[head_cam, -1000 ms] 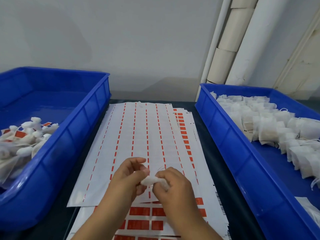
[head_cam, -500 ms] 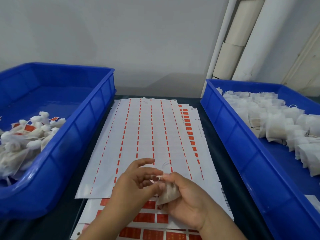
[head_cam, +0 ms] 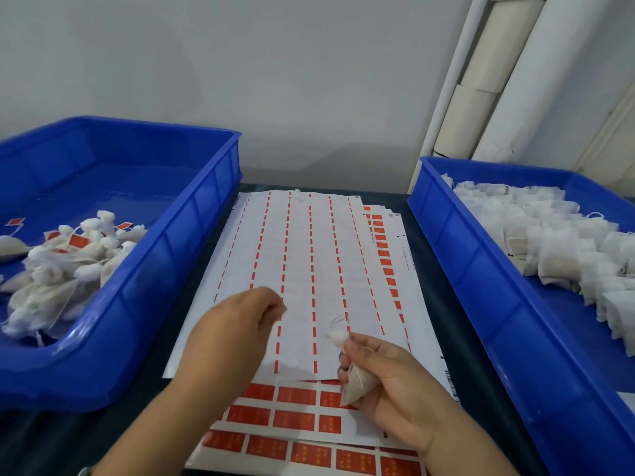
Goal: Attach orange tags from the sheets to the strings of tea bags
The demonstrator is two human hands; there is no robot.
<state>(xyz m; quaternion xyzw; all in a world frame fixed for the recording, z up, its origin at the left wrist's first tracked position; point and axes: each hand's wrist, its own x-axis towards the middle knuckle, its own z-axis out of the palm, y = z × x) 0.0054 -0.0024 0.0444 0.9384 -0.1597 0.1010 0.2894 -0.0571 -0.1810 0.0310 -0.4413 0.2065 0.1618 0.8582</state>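
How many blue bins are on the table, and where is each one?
2. One bin stands left of the sheets and holds tagged tea bags. The other bin stands right of them and holds untagged bags. More may lie outside the view.

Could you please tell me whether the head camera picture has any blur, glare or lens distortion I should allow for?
In the head view, the left hand is smeared by motion blur at its fingertips, while the right hand gripping the tea bag is sharper; soft glare sits on the left bin floor and rim; the wide-angle lens bows the pipes and the right bin; lighting is even, with faint shadows.
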